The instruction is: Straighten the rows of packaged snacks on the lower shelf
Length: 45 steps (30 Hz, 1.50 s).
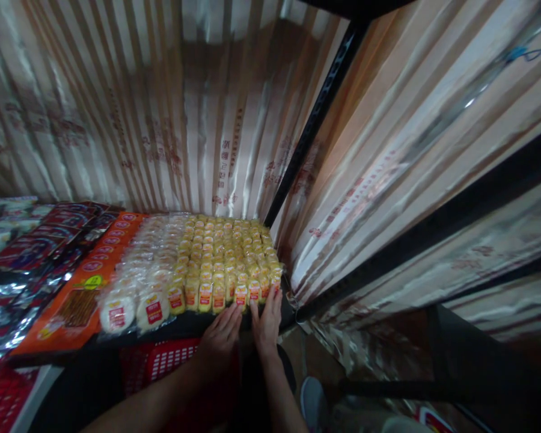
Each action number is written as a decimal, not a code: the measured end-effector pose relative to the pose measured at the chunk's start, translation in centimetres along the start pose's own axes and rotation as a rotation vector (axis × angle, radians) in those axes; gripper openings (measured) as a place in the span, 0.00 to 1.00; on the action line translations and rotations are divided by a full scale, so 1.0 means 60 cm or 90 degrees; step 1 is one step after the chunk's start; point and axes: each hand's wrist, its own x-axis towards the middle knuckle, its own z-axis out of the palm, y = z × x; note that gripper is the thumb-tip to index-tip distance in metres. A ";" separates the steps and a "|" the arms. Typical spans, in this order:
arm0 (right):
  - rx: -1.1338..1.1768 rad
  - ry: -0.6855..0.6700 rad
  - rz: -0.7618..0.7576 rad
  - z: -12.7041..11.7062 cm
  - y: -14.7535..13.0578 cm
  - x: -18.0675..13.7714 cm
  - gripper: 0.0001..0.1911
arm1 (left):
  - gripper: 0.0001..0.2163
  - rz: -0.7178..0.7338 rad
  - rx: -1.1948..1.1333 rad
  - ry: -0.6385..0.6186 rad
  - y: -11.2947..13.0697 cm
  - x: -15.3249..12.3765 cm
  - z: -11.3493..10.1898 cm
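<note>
Rows of small yellow snack packs [228,255] with red labels fill the right end of a dark shelf [184,328]. Beside them on the left lie rows of pale round rice-cracker packs [137,282]. My left hand [220,340] rests flat at the shelf's front edge, fingers stretched toward the front yellow packs. My right hand [267,322] lies next to it, fingers spread and touching the front row of yellow packs at the right end. Neither hand grips anything.
Orange snack bags [79,288] and dark red foil bags [22,252] lie further left on the shelf. A red plastic basket [162,361] sits below the shelf edge. A black shelf upright [313,120] and plastic-wrapped panels [410,168] stand to the right. A shoe [313,400] shows on the floor.
</note>
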 end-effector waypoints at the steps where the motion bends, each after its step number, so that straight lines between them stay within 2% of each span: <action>1: -0.007 -0.003 -0.003 0.002 0.001 0.001 0.45 | 0.20 0.004 -0.008 -0.002 -0.002 0.001 0.001; 8: -0.026 0.024 -0.072 -0.016 -0.015 -0.003 0.43 | 0.19 -0.002 -0.010 -0.013 0.000 -0.013 -0.028; 12: -0.099 0.032 -0.174 -0.022 -0.042 -0.038 0.38 | 0.19 -0.132 0.062 -0.021 -0.002 -0.040 -0.060; 15: -0.162 -0.033 -0.279 -0.009 -0.059 -0.086 0.33 | 0.22 -0.246 0.120 -0.009 -0.010 -0.077 -0.080; 18: -0.175 -0.090 -0.390 0.014 -0.072 -0.129 0.31 | 0.25 -0.301 0.147 0.022 -0.027 -0.107 -0.097; 20: -0.168 -0.107 -0.422 0.030 -0.082 -0.146 0.31 | 0.27 -0.320 0.158 0.036 -0.043 -0.113 -0.106; 24: -0.162 -0.119 -0.413 0.049 -0.108 -0.151 0.33 | 0.29 -0.316 0.166 0.047 -0.083 -0.097 -0.109; 29: -0.161 -0.116 -0.383 0.065 -0.118 -0.142 0.32 | 0.29 -0.276 0.102 0.062 -0.118 -0.081 -0.089; 35: -0.179 -0.119 -0.359 0.080 -0.105 -0.146 0.30 | 0.30 -0.260 0.075 0.034 -0.118 -0.081 -0.081; 39: -0.221 -0.101 -0.356 0.077 -0.107 -0.148 0.29 | 0.30 -0.247 0.118 0.056 -0.117 -0.082 -0.085; 45: -0.246 -0.109 -0.346 0.071 -0.116 -0.146 0.31 | 0.31 -0.190 0.136 0.033 -0.127 -0.085 -0.089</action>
